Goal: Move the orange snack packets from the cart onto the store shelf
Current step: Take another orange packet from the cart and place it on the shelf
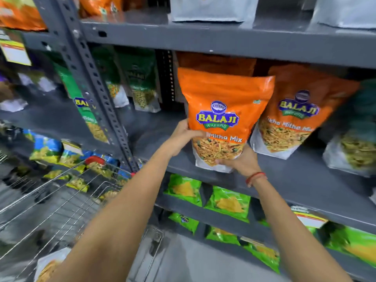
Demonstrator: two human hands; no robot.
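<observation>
An orange snack packet stands upright on the grey shelf, near its front edge. My left hand grips its left side. My right hand holds its bottom right corner from below. A second orange packet stands just to its right, and further orange packets show behind both. The wire cart is at the lower left, with part of one more packet lying in its near corner.
Green packets stand at the back left of the same shelf, beyond a grey perforated upright. Bright green packets fill the shelves below. White bags sit on the shelf above. Bare shelf lies left of the held packet.
</observation>
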